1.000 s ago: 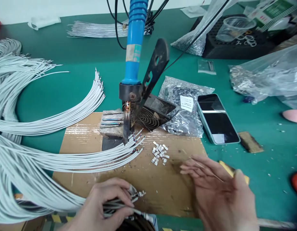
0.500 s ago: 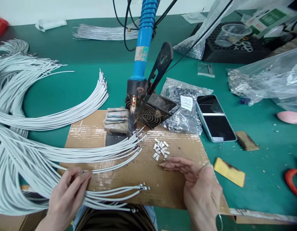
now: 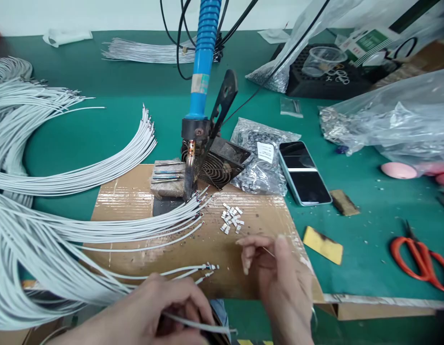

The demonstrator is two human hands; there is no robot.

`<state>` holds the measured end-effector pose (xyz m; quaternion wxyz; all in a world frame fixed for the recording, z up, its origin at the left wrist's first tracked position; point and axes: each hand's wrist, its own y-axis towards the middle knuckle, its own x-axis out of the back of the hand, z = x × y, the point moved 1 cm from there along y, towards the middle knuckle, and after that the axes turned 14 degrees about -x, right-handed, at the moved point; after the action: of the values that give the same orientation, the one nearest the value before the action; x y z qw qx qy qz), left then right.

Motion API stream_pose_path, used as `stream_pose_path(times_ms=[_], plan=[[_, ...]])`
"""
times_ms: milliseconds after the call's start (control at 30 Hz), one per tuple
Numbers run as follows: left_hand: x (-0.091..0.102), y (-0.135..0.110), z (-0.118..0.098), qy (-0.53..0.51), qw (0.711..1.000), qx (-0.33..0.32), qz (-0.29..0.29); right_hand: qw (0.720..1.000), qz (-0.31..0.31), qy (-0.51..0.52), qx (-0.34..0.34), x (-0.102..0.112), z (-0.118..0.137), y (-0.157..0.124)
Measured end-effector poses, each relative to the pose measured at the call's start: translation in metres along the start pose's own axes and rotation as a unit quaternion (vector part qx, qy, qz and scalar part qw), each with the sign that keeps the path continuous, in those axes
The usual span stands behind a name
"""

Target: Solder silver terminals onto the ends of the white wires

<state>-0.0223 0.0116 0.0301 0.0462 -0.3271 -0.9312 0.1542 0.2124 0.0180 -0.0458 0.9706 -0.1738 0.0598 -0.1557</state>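
Observation:
My left hand (image 3: 168, 306) is closed around a white cable (image 3: 207, 327) low in the view, with the cable's end sticking out to the right past the fingers. My right hand (image 3: 279, 282) is raised over the cardboard's right side, fingers curled, a thin solder wire (image 3: 268, 251) showing between thumb and fingers. Small white connectors (image 3: 232, 219) lie in a loose group just beyond it. Several white cables with connector ends (image 3: 207, 267) extend behind my left hand. A bundle of white cables (image 3: 135, 230) lies across the cardboard (image 3: 265, 211).
A soldering iron (image 3: 189, 167) with a blue handle (image 3: 204, 62) hangs tip down at the centre, beside a rough block (image 3: 168, 184). A phone (image 3: 304, 173), yellow sponge (image 3: 323, 245), red-handled scissors (image 3: 419, 258) and bagged parts (image 3: 260, 158) are to the right.
My left hand has moved right and toward me, now with one cable's end held out. My right hand has curled its fingers more. The camera view has shifted right.

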Motion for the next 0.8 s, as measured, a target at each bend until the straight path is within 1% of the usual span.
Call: stream_pose_path(times_ms=[33,67,133,233,333,467,600,800], plan=[[-0.005,0.01,0.0,-0.064,0.998,0.025,0.015,1.0,0.016,-0.004,-0.012,-0.004,0.001,-0.004],[-0.008,0.018,0.003,-0.122,0.992,0.038,0.001,0.999,0.032,-0.011,-0.026,-0.01,0.003,-0.009],[-0.009,0.027,0.012,-0.204,0.977,0.012,-0.061,0.997,0.058,-0.027,-0.05,-0.022,0.007,-0.018],[-0.004,0.027,0.024,-0.29,0.948,0.005,-0.13,0.991,0.111,-0.029,-0.067,-0.041,0.014,-0.027],[0.0,0.022,0.026,-0.343,0.928,0.004,-0.148,0.986,0.16,-0.016,-0.052,-0.053,0.017,-0.028],[-0.002,0.022,0.021,-0.363,0.919,0.011,-0.154,0.982,0.189,0.001,-0.008,-0.059,0.018,-0.027],[-0.004,0.024,0.02,-0.341,0.925,0.021,-0.164,0.983,0.184,0.005,0.011,-0.059,0.019,-0.028],[-0.005,0.024,0.023,-0.322,0.933,0.015,-0.163,0.984,0.172,-0.019,0.034,-0.054,0.02,-0.028]])
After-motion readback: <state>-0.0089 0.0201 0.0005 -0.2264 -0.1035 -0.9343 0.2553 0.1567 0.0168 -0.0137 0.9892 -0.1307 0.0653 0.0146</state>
